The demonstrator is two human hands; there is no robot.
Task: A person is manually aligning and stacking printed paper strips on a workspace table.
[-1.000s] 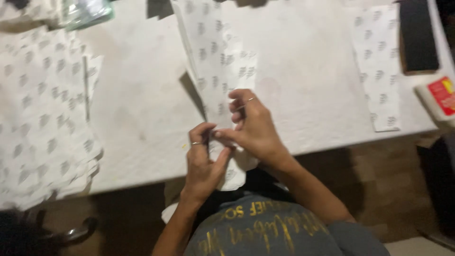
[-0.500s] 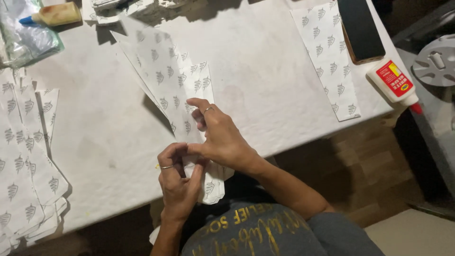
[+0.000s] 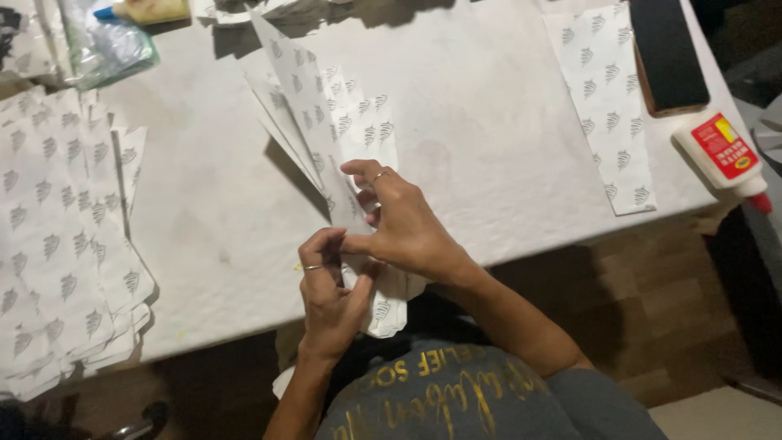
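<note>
The long white paper strip printed with grey leaf motifs (image 3: 326, 138), at the near edge of the white table (image 3: 489, 130), is pinched by the left hand (image 3: 330, 285) and right hand (image 3: 403, 224), as a second ago, still being folded there.

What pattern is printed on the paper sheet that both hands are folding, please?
The paper sheet is white with rows of small grey leaf-like motifs, shown best in the head view.

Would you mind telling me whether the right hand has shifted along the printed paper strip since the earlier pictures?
No. The right hand stays pressed on the printed paper strip near the table edge, beside the left hand; only the camera moved.
</note>
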